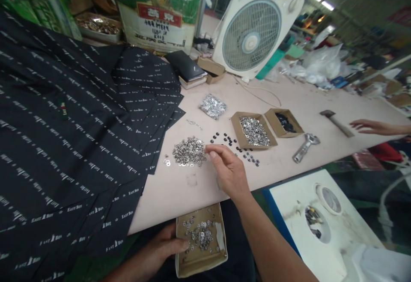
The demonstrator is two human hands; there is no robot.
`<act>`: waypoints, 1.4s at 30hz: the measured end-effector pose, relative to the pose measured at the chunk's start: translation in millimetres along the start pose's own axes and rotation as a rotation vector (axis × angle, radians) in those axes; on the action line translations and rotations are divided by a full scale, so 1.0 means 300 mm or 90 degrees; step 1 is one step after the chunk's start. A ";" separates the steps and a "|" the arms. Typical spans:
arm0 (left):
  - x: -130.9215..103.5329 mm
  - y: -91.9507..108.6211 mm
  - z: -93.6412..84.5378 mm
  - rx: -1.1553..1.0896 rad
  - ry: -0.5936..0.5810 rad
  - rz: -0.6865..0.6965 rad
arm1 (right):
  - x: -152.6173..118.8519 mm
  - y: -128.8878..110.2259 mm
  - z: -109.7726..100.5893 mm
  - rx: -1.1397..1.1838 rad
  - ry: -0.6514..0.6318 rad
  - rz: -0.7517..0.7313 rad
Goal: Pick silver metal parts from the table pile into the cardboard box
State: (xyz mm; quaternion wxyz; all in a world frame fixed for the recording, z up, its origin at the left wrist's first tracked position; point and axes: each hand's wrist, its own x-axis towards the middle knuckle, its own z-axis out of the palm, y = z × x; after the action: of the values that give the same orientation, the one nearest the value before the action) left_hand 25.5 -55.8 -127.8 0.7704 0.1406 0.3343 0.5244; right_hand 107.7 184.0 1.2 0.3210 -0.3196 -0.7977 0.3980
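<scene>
My left hand (pixel 167 245) grips the left wall of a shallow cardboard box (pixel 201 265), thumb over its inside. Small metal snap fasteners (pixel 204 235) lie scattered in that box, which is held below the table's front edge. My right hand (pixel 229 168) reaches over the table, thumb and forefinger close together at the right side of a heap of metal snap fasteners (pixel 189 150). Whatever sits between those fingertips is too small to make out. Several dark round snap caps (pixel 225 138) lie loose behind my right hand.
Dark printed fabric (pixel 80 123) covers the table's left side. A box of metal snaps (pixel 272 140), a box of black pieces (pixel 298 130), a metal tool (pixel 305 148) and a hammer (pixel 337 123) lie to the right, near another person's hand (pixel 369 126). A fan (pixel 252 42) stands behind.
</scene>
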 end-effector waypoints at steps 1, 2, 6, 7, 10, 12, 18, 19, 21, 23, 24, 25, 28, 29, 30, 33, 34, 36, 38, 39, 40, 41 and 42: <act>0.001 0.001 0.001 0.001 0.004 -0.001 | 0.012 0.016 0.016 -0.001 -0.005 -0.009; 0.001 0.003 0.002 0.003 0.011 -0.003 | 0.016 0.028 0.032 0.000 -0.013 -0.011; 0.003 0.006 0.003 0.009 0.042 -0.018 | -0.013 0.034 0.060 0.042 -0.040 0.023; 0.003 0.006 0.003 0.009 0.046 -0.023 | -0.024 0.029 0.057 0.052 -0.042 0.032; 0.006 0.006 0.004 0.007 0.047 -0.030 | -0.050 0.018 0.038 0.017 -0.016 0.007; 0.009 0.008 0.004 0.004 0.050 -0.031 | -0.063 0.018 0.030 -0.049 -0.005 -0.040; 0.010 0.001 -0.006 0.005 0.044 -0.025 | -0.111 0.023 0.031 -0.184 -0.095 -0.177; 0.010 -0.002 -0.008 0.004 0.046 -0.027 | -0.118 0.022 0.029 -0.193 -0.092 -0.186; 0.009 -0.004 -0.009 0.000 0.047 -0.031 | -0.128 0.019 0.021 -0.199 -0.066 -0.184; 0.009 -0.003 -0.007 -0.002 0.046 -0.030 | -0.129 0.019 0.014 -0.204 -0.021 -0.164; 0.009 -0.001 -0.005 0.000 0.047 -0.029 | -0.127 0.019 0.012 -0.213 0.000 -0.150; 0.010 0.001 -0.003 0.003 0.047 -0.028 | -0.123 0.020 0.011 -0.224 0.014 -0.137; 0.011 0.005 0.001 0.012 0.052 -0.031 | -0.109 0.023 0.018 -0.259 -0.011 -0.123; 0.011 0.006 0.001 0.013 0.051 -0.031 | -0.105 0.024 0.021 -0.271 -0.035 -0.122; 0.010 0.006 0.001 0.013 0.052 -0.029 | -0.102 0.024 0.024 -0.284 -0.058 -0.121; 0.009 0.007 0.000 0.017 0.052 -0.025 | -0.103 0.024 0.024 -0.310 -0.091 -0.110; 0.009 0.009 0.001 0.020 0.053 -0.026 | -0.105 0.025 0.020 -0.306 -0.096 -0.104; 0.010 0.013 0.002 0.019 0.050 -0.030 | -0.108 0.027 0.010 -0.292 -0.106 -0.092; 0.012 0.018 0.003 0.015 0.044 -0.033 | -0.109 0.030 -0.001 -0.289 -0.111 -0.085; 0.013 0.019 0.004 0.012 0.043 -0.034 | -0.107 0.031 -0.005 -0.296 -0.111 -0.086; 0.014 0.019 0.004 0.011 0.043 -0.035 | -0.105 0.032 -0.008 -0.305 -0.112 -0.090; 0.014 0.019 0.005 0.012 0.047 -0.036 | -0.102 0.032 -0.009 -0.315 -0.115 -0.096; 0.013 0.019 0.006 0.015 0.052 -0.038 | -0.100 0.031 -0.010 -0.323 -0.119 -0.104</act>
State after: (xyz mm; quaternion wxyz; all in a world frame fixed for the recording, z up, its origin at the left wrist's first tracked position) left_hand 23.5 -49.7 -124.5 0.7697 0.1181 0.3754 0.5027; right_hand 129.8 166.8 -13.0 0.1866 -0.2866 -0.9211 0.1863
